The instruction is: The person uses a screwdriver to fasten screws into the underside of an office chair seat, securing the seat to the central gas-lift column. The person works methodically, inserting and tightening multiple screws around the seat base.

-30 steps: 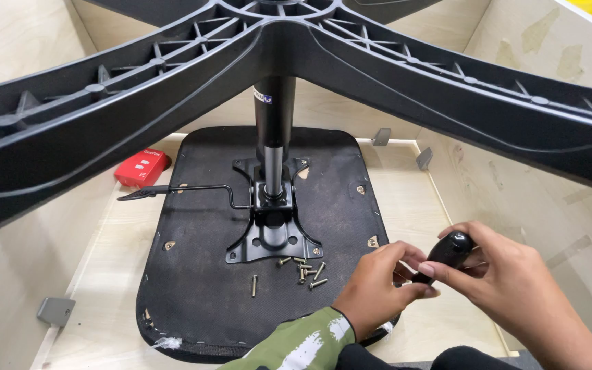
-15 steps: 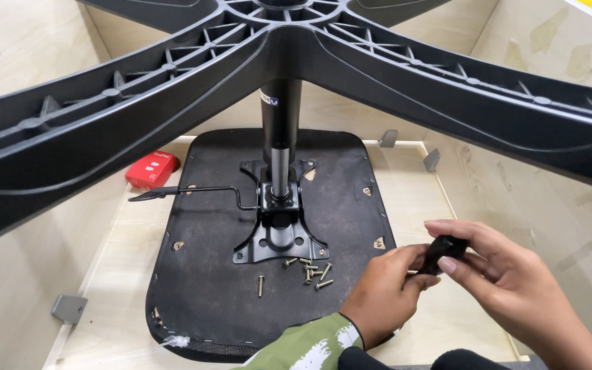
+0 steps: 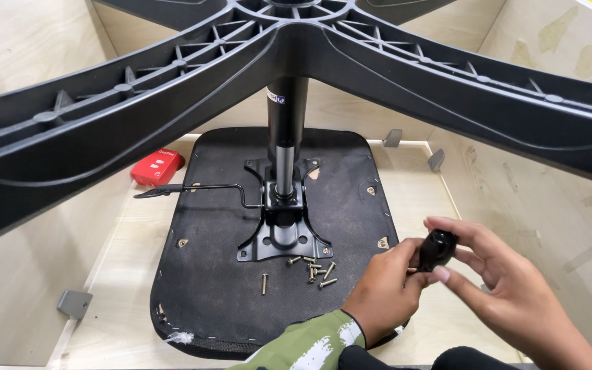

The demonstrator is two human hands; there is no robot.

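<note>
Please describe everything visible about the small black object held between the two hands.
The small black object is rounded, glossy and looks like hard plastic, perhaps a chair caster; its details are hidden. The left hand pinches it from the left and the right hand wraps fingers over its top and under it. It is held in the air, beside the right edge of the upturned seat.

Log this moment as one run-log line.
left hand: pinching black caster wheel | right hand: cradling same wheel | loose screws: on upturned chair seat by mounting plate | star base: overhead
</note>
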